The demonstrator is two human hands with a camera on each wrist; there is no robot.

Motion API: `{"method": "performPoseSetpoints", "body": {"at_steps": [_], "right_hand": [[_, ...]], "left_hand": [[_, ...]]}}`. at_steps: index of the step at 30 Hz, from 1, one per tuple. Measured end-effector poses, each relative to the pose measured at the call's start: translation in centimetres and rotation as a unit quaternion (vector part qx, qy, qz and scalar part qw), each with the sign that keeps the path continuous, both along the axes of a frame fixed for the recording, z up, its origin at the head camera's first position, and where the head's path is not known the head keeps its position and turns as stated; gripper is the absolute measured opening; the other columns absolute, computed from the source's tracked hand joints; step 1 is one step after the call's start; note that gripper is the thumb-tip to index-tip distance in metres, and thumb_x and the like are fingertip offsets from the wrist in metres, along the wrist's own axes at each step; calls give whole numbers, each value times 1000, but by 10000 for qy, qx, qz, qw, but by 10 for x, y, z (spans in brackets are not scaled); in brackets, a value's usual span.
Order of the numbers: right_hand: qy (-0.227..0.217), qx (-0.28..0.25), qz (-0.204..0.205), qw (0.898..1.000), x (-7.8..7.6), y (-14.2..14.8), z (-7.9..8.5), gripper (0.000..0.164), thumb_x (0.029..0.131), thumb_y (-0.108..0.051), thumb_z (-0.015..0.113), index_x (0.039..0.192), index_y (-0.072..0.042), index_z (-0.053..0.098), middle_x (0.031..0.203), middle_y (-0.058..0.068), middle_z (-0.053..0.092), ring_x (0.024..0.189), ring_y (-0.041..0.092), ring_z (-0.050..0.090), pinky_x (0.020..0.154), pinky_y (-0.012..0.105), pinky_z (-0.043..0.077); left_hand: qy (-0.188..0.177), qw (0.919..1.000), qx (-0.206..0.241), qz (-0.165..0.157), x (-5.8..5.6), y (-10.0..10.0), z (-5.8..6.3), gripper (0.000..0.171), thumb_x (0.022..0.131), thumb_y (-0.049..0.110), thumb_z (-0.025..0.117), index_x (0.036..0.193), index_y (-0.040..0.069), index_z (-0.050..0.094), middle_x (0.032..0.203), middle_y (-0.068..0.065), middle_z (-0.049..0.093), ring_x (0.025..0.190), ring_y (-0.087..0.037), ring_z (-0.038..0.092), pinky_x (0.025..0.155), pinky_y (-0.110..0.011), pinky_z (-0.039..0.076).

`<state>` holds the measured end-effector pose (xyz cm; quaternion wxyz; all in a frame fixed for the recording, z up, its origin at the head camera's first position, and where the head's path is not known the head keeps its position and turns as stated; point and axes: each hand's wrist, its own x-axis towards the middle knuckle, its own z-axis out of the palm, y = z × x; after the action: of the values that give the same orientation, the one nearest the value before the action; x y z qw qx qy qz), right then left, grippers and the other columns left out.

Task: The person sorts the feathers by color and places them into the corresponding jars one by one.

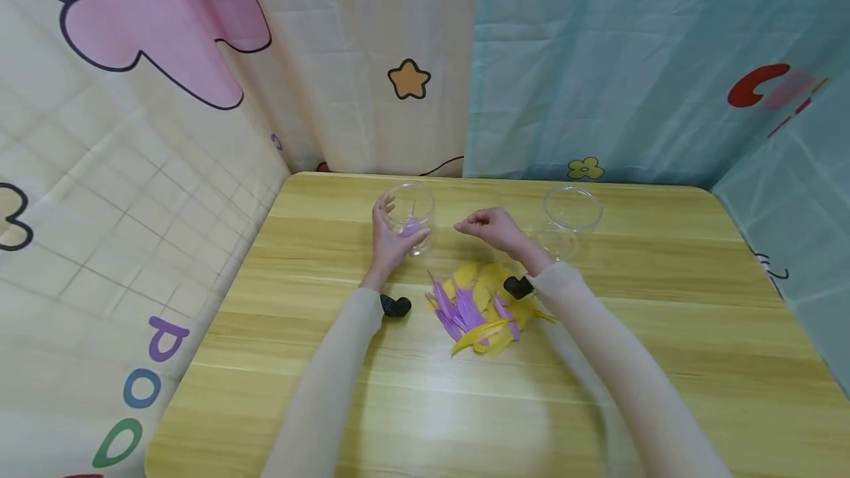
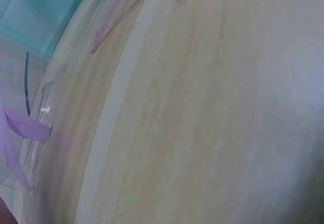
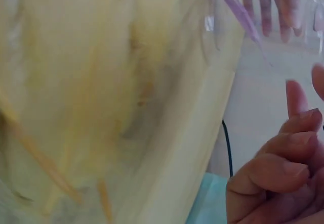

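Observation:
My left hand (image 1: pixel 392 242) grips a clear plastic cup (image 1: pixel 420 201), thumb on the near side and fingers round the far left. Inside the cup stands a purple petal-like piece (image 1: pixel 410 227) with a thin stem; the left wrist view shows purple petals (image 2: pixel 25 125) through the clear wall. To the right of the cup, my right hand (image 1: pixel 491 229) hovers with its fingers loosely curled. The right wrist view shows its fingers (image 3: pixel 276 173) bent, with nothing visible between the fingertips. Below both hands lies a pile of yellow petal-like pieces (image 1: pixel 498 282) and purple ones (image 1: pixel 468 308).
A second clear cup (image 1: pixel 572 212) stands behind the right forearm, at the right. Everything stands on a light wooden table (image 1: pixel 265 382). Printed curtains (image 1: pixel 345 80) hang close along its back and sides. A dark cord (image 1: pixel 441 164) shows at the back edge.

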<state>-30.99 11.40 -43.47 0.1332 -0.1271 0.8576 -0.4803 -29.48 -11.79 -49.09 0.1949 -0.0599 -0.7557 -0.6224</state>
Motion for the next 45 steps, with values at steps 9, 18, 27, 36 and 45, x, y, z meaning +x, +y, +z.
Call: {"method": "performPoseSetpoints", "body": {"at_steps": [9,18,27,36,45], "right_hand": [[-551,493,1276,9891,9,-3,-22,21,84,-25,73,82,-5,74,74,0,64,57,10,38,50,23,30],[-572,928,1702,9794,15,-8,-24,21,83,-27,74,74,-8,73,65,-4,58,54,8,37,49,22,29],[-815,1108,1834,9734,18,-15,-23,26,84,-29,71,69,-8,68,59,-6,49,52,8,36,49,22,28],[-705,782,1642,9808,16,0,-15,15,86,-21,70,80,-7,73,74,-2,62,60,9,38,54,23,31],[-427,629,1293,9887,18,18,4,17,88,-16,68,89,0,73,89,8,69,67,13,43,59,27,36]], "left_hand": [[15,10000,-20,-58,13,3,19,98,66,6,86,143,5,25,143,-19,34,129,-39,30,102,-56,28],[146,9998,25,-105,13,2,19,97,67,5,85,143,5,26,142,-16,35,129,-40,30,101,-57,29],[67,9999,77,-46,-7,-2,-9,103,64,16,89,145,21,25,145,-12,33,131,-30,30,102,-53,29],[15,10000,-13,33,-6,-2,-8,102,64,18,89,144,22,26,144,-10,34,130,-28,31,102,-50,31],[182,9998,3,-107,13,3,19,97,67,6,86,143,5,26,142,-15,34,128,-38,31,101,-53,31]]}}
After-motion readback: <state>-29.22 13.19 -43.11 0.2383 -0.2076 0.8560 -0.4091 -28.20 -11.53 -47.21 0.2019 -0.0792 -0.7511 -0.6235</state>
